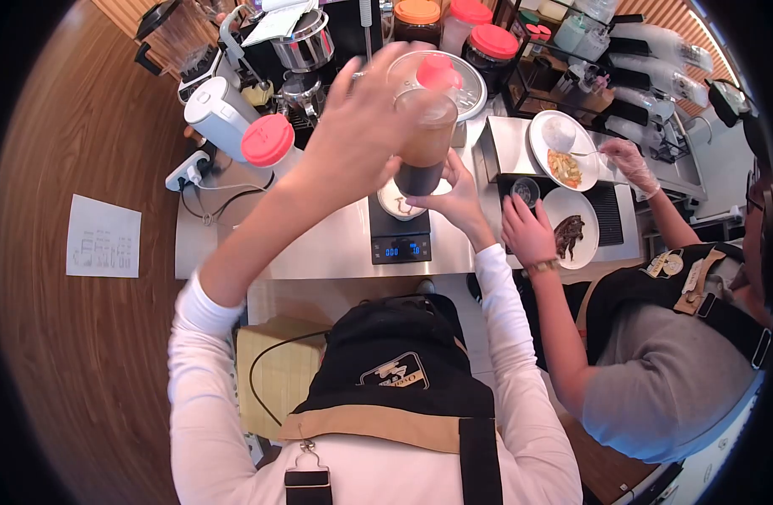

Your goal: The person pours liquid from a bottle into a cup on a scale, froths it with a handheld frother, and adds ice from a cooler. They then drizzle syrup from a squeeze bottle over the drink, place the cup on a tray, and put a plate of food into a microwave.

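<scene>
A clear plastic container (422, 147), dark brown liquid in its lower part, is held above the counter. My right hand (454, 200) grips it low down, fingers and thumb around its base. Smeared by motion, my left hand (365, 126) is at the container's upper left side; whether its fingers close on it is unclear. A red lid or cap (438, 72) shows just above the container; I cannot tell whether it belongs to it. Below, a white cup or dish (396, 204) with brown lines on it sits on a black digital scale (401, 251) with lit numbers.
A co-worker's gloved hand (630, 164) holds a utensil over a plate of food (581, 135); their bare hand (531, 231) is by a small dark cup (525, 192). A red-lidded jar (267, 139), white kettle (220, 111) and power strip (187, 171) stand left.
</scene>
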`<control>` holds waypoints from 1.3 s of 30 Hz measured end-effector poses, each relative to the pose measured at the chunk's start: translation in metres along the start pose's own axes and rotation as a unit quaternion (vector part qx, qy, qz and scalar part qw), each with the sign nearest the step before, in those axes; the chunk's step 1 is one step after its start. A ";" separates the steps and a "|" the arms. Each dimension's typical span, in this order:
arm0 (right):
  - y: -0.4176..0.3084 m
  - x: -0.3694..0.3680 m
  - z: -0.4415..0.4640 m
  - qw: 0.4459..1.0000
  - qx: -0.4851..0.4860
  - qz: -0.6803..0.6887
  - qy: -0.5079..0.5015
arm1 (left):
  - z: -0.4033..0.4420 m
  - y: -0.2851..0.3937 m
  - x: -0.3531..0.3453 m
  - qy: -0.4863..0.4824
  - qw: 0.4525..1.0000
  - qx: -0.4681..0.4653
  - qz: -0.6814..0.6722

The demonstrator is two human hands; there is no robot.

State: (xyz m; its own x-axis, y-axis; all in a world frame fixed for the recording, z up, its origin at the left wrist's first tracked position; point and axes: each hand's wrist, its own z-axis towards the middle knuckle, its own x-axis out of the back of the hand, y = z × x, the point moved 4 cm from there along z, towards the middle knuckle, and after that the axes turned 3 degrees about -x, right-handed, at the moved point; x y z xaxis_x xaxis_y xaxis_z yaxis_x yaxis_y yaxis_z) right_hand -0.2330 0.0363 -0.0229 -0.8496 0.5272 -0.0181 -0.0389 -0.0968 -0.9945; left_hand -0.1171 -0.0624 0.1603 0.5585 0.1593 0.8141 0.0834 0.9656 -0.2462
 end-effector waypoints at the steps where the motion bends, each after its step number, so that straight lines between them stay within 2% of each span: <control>1: -0.002 0.002 0.000 1.000 0.001 -0.010 -0.002 | -0.013 -0.007 -0.006 0.037 0.980 0.092 -0.171; 2: -0.005 0.004 0.000 1.000 0.002 -0.019 -0.003 | -0.025 -0.014 -0.015 0.072 0.922 0.180 -0.336; 3: -0.007 0.004 -0.001 1.000 0.000 -0.029 -0.005 | -0.035 -0.014 -0.032 0.001 0.859 0.257 -0.443; 6: -0.007 0.004 -0.001 0.999 -0.006 -0.040 0.002 | -0.041 0.006 -0.075 0.064 0.716 0.305 -0.624; 7: -0.008 0.004 -0.001 0.999 -0.008 -0.039 0.002 | -0.039 0.010 -0.077 0.077 0.742 0.321 -0.584; 10: -0.011 0.006 -0.002 0.999 -0.016 -0.042 -0.001 | -0.036 0.009 -0.079 0.095 0.741 0.371 -0.551; 19: 0.000 0.016 0.004 0.998 -0.016 -0.042 -0.034 | -0.036 0.005 -0.094 0.133 0.767 0.372 -0.506; 21: -0.006 0.015 0.003 0.999 -0.036 -0.019 -0.037 | -0.038 0.004 -0.102 0.142 0.762 0.373 -0.511; 24: 0.004 0.021 0.010 0.998 -0.013 -0.059 -0.030 | -0.036 0.004 -0.108 0.166 0.757 0.370 -0.513; 31: -0.007 0.023 0.023 0.998 -0.006 -0.046 -0.039 | -0.032 0.002 -0.106 0.202 0.757 0.366 -0.503; 39: -0.017 0.016 0.038 0.997 -0.009 -0.052 -0.058 | -0.035 -0.003 -0.096 0.227 0.791 0.355 -0.444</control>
State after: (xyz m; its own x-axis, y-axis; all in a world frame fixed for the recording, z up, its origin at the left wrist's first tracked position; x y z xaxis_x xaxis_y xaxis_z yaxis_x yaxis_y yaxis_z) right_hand -0.2660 0.0138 -0.0022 -0.8965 0.4323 0.0967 -0.1217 -0.0305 -0.9921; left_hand -0.1422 -0.0874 0.0645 0.7919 -0.5809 0.1883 0.2150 0.5539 0.8044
